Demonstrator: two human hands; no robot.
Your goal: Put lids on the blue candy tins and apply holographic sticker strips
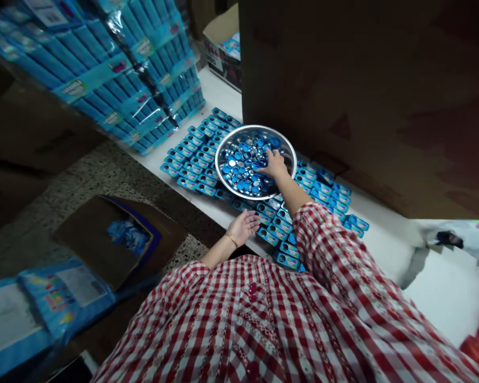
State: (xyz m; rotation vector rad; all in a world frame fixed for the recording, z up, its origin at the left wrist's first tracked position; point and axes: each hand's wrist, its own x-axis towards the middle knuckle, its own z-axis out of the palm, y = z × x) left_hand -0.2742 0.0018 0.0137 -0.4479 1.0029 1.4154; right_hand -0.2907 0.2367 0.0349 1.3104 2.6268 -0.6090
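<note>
My right hand (274, 165) reaches into a round steel bowl (255, 130) and rests among the loose blue and silver round lids (239, 162) that fill it. I cannot tell whether its fingers hold a lid. My left hand (243, 226), with a gold bangle (231, 240) on the wrist, is open and palm up just off the white table's edge (227, 211). It is nearest to the neat rows of small blue oval containers (187, 165) laid around the bowl on the table.
Shrink-wrapped stacks of blue packs (115, 69) stand on the table's far left. A large brown carton (383, 106) rises on the right. A small open box (223, 53) sits behind, an open carton (120, 239) lies on the speckled floor (104, 175), and blue printed packaging (64, 292) lies at lower left.
</note>
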